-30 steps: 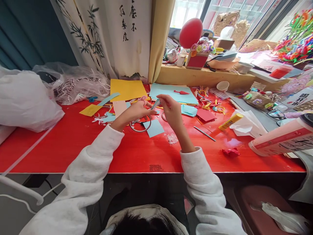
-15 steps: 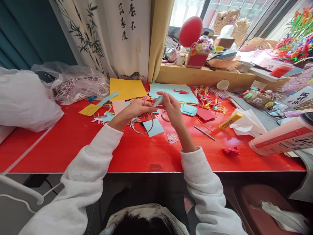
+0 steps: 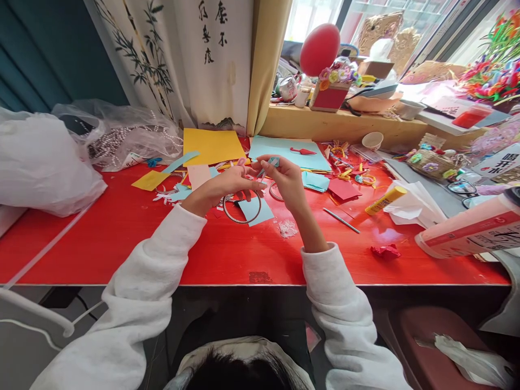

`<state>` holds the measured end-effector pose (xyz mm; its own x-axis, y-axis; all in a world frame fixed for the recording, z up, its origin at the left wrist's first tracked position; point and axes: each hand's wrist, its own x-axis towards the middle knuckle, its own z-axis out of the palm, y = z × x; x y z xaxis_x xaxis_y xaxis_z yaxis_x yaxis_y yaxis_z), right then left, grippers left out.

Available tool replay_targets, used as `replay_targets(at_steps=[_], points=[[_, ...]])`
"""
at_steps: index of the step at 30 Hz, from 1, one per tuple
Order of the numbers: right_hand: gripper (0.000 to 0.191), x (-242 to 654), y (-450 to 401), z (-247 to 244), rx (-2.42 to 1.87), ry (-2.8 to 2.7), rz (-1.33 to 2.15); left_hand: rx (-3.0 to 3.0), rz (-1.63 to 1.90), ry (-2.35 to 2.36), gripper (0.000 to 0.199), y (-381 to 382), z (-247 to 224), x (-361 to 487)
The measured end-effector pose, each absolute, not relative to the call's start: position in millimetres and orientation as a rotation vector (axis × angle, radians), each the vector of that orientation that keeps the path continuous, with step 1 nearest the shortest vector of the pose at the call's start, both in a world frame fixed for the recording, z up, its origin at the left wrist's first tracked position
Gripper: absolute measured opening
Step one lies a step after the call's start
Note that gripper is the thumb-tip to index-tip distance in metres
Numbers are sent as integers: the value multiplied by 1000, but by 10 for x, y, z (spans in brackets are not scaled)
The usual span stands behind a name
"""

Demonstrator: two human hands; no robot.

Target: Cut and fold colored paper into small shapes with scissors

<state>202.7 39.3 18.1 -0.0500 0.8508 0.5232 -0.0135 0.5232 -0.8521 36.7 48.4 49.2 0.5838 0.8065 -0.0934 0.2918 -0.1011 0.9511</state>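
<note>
My left hand (image 3: 229, 184) is closed at the fingertips. A thin ring (image 3: 242, 222), like a nearly used-up tape roll, hangs below its fingers. A small pink loop (image 3: 241, 162) shows by its thumb; I cannot tell what it belongs to. Close beside it, my right hand (image 3: 286, 179) pinches a small folded piece of light blue paper (image 3: 273, 161). The fingertips of both hands nearly meet, hiding part of the paper. On the red table (image 3: 235, 260), a light blue paper square (image 3: 262, 214) lies below the hands.
Yellow sheets (image 3: 211, 146), a blue sheet (image 3: 264, 146), blue squares (image 3: 314, 181) and red squares (image 3: 343, 189) lie farther back. A glue stick (image 3: 385, 200), a thin rod (image 3: 341, 220), crumpled red paper (image 3: 385, 252) and a large bottle (image 3: 467, 230) stand or lie right. A white bag (image 3: 44, 162) sits left.
My left hand and the hanging ring have shifted slightly right. The right hand has turned, and the blue paper now sits higher between its fingers. The view has moved a little.
</note>
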Motion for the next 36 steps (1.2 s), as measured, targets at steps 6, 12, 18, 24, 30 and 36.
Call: replay_targets(at_steps=[6, 12, 18, 24, 30, 36], points=[[26, 2021, 397, 169, -754, -1444, 745, 1667, 657, 1026, 44, 423, 548, 435], [34, 2015, 374, 200, -782, -1372, 762, 1838, 803, 1111, 32, 451, 504, 479], [31, 2023, 397, 207, -724, -1271, 766, 1948, 960, 965, 23, 424, 476, 466], [32, 2018, 386, 231, -751, -1247, 769, 1855, 919, 933, 30, 422, 491, 483], [37, 2026, 365, 242, -823, -1214, 773, 1767, 905, 937, 29, 424, 473, 501], [39, 2037, 366, 234, -869, -1216, 789, 1756, 878, 947, 29, 420, 470, 491]])
